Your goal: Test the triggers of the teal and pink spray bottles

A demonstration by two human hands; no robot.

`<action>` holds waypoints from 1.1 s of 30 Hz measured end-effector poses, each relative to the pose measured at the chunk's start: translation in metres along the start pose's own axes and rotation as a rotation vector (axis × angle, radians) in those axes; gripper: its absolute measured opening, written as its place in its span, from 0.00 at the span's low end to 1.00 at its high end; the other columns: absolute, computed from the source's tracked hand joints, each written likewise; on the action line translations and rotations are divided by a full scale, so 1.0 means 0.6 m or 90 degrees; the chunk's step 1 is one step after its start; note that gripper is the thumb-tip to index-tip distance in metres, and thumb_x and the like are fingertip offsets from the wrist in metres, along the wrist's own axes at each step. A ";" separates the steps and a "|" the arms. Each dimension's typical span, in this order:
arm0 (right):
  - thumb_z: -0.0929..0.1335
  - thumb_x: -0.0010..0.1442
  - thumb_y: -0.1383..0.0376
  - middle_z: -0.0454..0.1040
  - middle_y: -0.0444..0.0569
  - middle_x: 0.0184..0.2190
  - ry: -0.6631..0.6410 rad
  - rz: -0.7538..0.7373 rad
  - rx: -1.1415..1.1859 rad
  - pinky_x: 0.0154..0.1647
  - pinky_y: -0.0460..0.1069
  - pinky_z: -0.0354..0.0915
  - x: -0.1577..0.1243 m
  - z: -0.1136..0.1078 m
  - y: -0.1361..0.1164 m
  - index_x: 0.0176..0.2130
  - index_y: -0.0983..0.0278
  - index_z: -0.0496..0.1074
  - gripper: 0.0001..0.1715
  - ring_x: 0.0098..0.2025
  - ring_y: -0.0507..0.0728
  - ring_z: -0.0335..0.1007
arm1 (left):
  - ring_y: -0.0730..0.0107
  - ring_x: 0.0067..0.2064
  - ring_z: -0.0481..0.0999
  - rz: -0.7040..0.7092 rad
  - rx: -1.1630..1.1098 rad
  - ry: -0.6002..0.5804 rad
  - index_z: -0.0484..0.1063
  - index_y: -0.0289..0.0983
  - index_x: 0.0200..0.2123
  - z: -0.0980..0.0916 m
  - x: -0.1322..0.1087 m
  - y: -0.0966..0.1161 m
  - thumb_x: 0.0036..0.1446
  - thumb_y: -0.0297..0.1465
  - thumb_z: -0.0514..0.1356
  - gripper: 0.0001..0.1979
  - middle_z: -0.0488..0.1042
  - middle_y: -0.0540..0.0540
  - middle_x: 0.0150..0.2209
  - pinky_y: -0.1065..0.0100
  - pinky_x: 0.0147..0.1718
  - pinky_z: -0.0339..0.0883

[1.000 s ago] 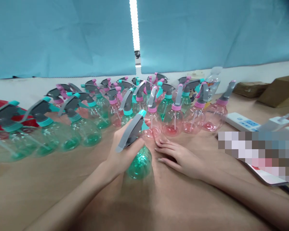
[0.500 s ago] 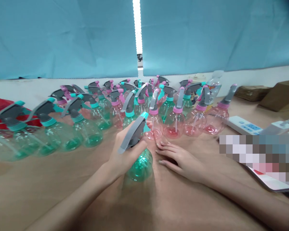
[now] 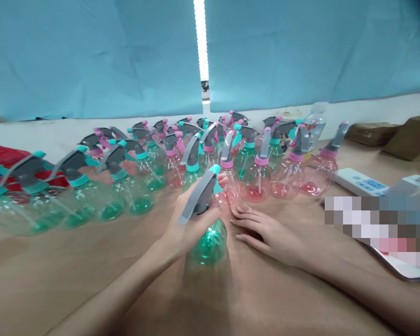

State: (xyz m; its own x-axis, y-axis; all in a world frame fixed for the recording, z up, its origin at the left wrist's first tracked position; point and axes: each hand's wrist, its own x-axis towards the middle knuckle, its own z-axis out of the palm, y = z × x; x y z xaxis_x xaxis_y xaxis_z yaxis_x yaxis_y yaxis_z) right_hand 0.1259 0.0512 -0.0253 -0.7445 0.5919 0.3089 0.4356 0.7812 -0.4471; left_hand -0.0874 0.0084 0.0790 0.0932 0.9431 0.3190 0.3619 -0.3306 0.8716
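My left hand is wrapped round the neck of a green spray bottle with a grey trigger head and teal nozzle, standing upright on the brown table. My right hand lies flat on the table just right of that bottle, fingers stretched out and holding nothing. Right behind both hands stands a crowd of several pink spray bottles and green spray bottles.
A white power strip lies at the right, with a white device near the right edge. Cardboard boxes sit at the far right. A red object lies far left. Blue curtains hang behind the table.
The hands and the held bottle stay as they were; only the view has shifted slightly.
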 end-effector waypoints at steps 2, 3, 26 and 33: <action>0.62 0.69 0.56 0.71 0.53 0.59 -0.001 -0.001 0.000 0.64 0.62 0.60 0.000 0.001 0.000 0.57 0.62 0.70 0.22 0.63 0.62 0.63 | 0.72 0.25 0.59 0.001 0.003 -0.001 0.72 0.40 0.50 0.000 -0.001 -0.002 0.49 0.28 0.57 0.22 0.61 0.54 0.25 0.64 0.33 0.65; 0.62 0.69 0.56 0.71 0.53 0.59 -0.001 -0.001 0.000 0.64 0.62 0.60 0.000 0.001 0.001 0.57 0.62 0.70 0.22 0.63 0.62 0.62 | 0.72 0.25 0.59 0.003 0.006 -0.001 0.72 0.41 0.50 -0.001 -0.002 -0.003 0.50 0.28 0.57 0.22 0.60 0.54 0.25 0.65 0.33 0.64; 0.62 0.69 0.56 0.72 0.53 0.58 0.013 0.000 0.019 0.63 0.63 0.60 -0.002 0.003 0.001 0.58 0.60 0.69 0.22 0.62 0.63 0.64 | 0.64 0.33 0.75 0.040 0.019 0.002 0.70 0.39 0.31 -0.005 -0.003 0.001 0.53 0.29 0.57 0.02 0.72 0.49 0.28 0.63 0.34 0.70; 0.62 0.69 0.55 0.70 0.52 0.59 -0.001 0.006 0.003 0.64 0.62 0.60 -0.002 0.002 0.002 0.57 0.62 0.70 0.22 0.63 0.62 0.62 | 0.70 0.31 0.71 0.041 0.071 0.072 0.70 0.41 0.39 0.002 -0.005 -0.005 0.54 0.26 0.55 0.09 0.70 0.52 0.30 0.66 0.32 0.65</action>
State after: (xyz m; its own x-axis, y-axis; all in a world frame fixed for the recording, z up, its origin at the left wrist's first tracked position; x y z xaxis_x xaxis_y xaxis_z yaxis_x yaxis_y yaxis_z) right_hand 0.1266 0.0512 -0.0274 -0.7414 0.5986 0.3033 0.4398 0.7748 -0.4542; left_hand -0.0877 0.0068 0.0751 0.0164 0.9082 0.4182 0.4598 -0.3782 0.8034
